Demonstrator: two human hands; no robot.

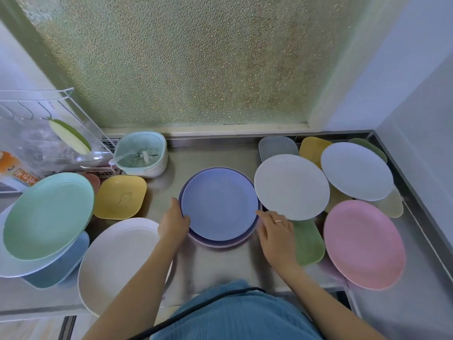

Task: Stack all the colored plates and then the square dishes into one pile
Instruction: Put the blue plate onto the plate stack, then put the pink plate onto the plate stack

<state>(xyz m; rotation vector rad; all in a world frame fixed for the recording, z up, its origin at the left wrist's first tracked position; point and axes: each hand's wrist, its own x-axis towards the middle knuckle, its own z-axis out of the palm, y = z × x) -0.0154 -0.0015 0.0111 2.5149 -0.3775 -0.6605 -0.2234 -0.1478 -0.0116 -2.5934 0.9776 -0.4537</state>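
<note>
Because the pile had only just been started at the middle of the desk (220,266), both hands sat low at its sides, nearest to me: my left hand (174,223) lay against the left rim of the blue plate (219,203) with its fingers (177,204) curved along the edge, and my right hand (275,229), a ring on one finger, touched the right rim with fingers spread and loosely bent. I judged both to be steadying and centring the plate, not lifting it; neither gripped it firmly that I could see. That blue plate rested on a purple plate (220,242) whose rim showed beneath it, so two plates were stacked and the rest were waiting. Close on my left lay a white plate (117,261), and beyond it a mint green plate (49,214) tilted on a pale blue dish (61,266). On the right a pink plate (364,244) lay over a green square dish (308,244), probably left where it could be reached next. Farther back were a speckled white plate (291,186), a light blue plate (356,170), and a yellow square dish (120,196) on the left. Farthest, by the frosted window (196,60), stood a grey square dish (278,147), another yellow dish (312,149) and a teal strainer basket (141,153).
</note>
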